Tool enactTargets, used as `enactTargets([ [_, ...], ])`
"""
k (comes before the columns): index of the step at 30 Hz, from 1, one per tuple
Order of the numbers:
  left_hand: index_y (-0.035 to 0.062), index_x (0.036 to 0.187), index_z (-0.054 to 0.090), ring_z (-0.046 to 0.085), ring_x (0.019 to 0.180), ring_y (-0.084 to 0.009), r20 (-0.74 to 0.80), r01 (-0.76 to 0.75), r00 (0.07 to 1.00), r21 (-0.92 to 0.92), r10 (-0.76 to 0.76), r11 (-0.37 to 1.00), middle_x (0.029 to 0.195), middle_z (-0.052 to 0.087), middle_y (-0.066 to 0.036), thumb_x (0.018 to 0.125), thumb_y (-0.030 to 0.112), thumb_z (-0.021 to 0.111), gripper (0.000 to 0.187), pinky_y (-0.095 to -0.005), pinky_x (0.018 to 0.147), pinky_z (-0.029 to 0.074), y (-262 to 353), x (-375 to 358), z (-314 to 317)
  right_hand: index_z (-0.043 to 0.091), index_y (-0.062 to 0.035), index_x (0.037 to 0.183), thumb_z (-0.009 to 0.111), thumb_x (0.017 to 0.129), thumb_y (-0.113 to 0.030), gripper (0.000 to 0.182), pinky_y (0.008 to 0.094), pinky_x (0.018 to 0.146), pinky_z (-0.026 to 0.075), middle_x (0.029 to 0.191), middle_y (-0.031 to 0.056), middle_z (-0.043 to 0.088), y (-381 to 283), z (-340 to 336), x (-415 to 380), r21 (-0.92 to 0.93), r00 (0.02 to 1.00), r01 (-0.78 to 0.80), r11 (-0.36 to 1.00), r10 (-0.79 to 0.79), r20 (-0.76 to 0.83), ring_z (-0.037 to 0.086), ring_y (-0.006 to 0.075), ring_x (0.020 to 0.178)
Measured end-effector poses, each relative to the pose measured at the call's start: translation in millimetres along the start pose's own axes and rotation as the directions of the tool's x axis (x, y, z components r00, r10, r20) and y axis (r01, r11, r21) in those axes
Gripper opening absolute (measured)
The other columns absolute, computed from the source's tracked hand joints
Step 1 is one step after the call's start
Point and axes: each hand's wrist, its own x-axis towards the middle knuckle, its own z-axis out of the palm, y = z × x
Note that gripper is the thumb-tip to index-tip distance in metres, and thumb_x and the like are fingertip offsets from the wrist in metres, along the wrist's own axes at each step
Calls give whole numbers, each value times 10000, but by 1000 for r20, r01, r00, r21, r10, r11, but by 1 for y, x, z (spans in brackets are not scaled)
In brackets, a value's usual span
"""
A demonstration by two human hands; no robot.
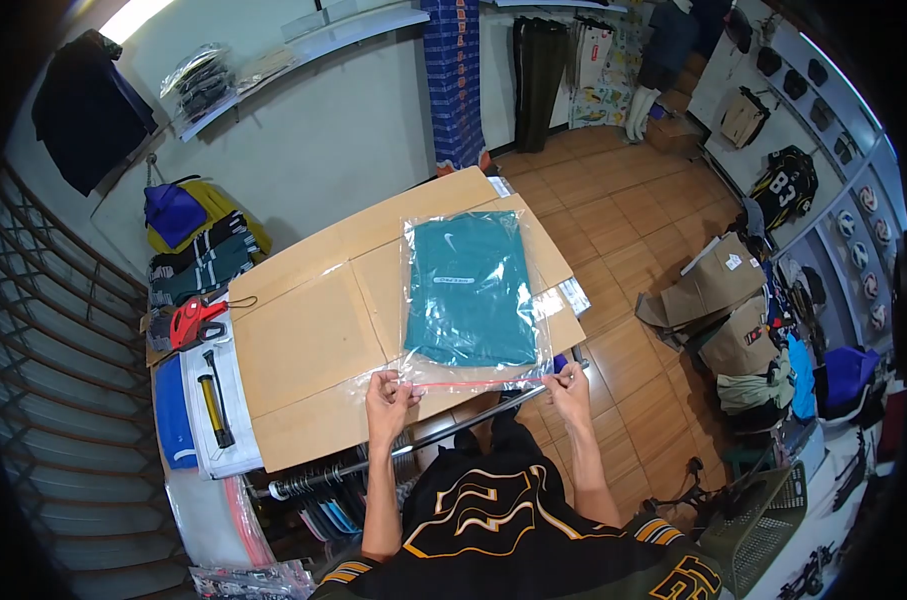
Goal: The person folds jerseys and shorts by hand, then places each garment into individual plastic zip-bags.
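A folded teal garment point(470, 305) with a small white swoosh and a line of white print lies flat inside a clear plastic bag point(443, 375). The bag rests on the cardboard, and a red strip point(473, 385) runs along its near edge. Pinched in my left hand point(388, 403) is the left end of that edge. At its right end, my right hand point(567, 393) grips the other corner between thumb and fingers. Both hands are closed on the plastic, holding the edge stretched between them.
Flattened cardboard point(308, 320) covers the table. To the left are a red tape gun point(195, 322), a black and yellow hand pump point(213, 405) and a blue packet point(174, 412). A metal rail point(443, 432) with hangers runs below the near edge. Open cartons point(718, 285) stand at right.
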Motion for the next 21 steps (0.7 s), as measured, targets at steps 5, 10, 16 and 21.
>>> enactTargets([
  [5, 33, 1149, 454, 702, 801, -184, -3, 29, 1000, 24, -29, 999, 885, 670, -107, 954, 42, 629, 261, -293, 677, 612, 13, -4, 8, 416, -90, 965, 706, 888, -54, 302, 239, 498, 464, 792, 59, 636, -8, 6, -5, 3, 1000, -14, 1000, 14, 22, 574, 92, 642],
  [10, 33, 1184, 454, 705, 788, -181, 46, -4, 999, 67, 1, 998, 887, 689, -120, 956, 46, 629, 287, -265, 667, 595, 14, -4, 10, 437, -79, 936, 712, 883, -57, 281, 227, 455, 444, 729, 52, 618, -3, 8, -3, 6, 998, 36, 999, -37, 46, 548, 82, 562],
  [16, 30, 1189, 477, 695, 768, -154, 67, -66, 996, 100, 60, 993, 884, 687, -110, 953, 45, 632, 283, -260, 664, 589, 8, -3, 10, 448, -76, 924, 700, 882, -37, 258, 230, 462, 452, 731, 42, 605, -4, 10, -4, -31, 995, 101, 994, -100, 30, 553, 78, 584],
  [21, 27, 1163, 514, 693, 765, -146, 29, -34, 999, 123, 31, 992, 890, 688, -113, 953, 49, 636, 244, -243, 655, 576, 16, -7, 16, 469, -73, 900, 704, 882, -39, 238, 235, 476, 465, 743, 36, 602, -13, 14, -9, -8, 998, 66, 998, -65, 21, 560, 84, 609],
])
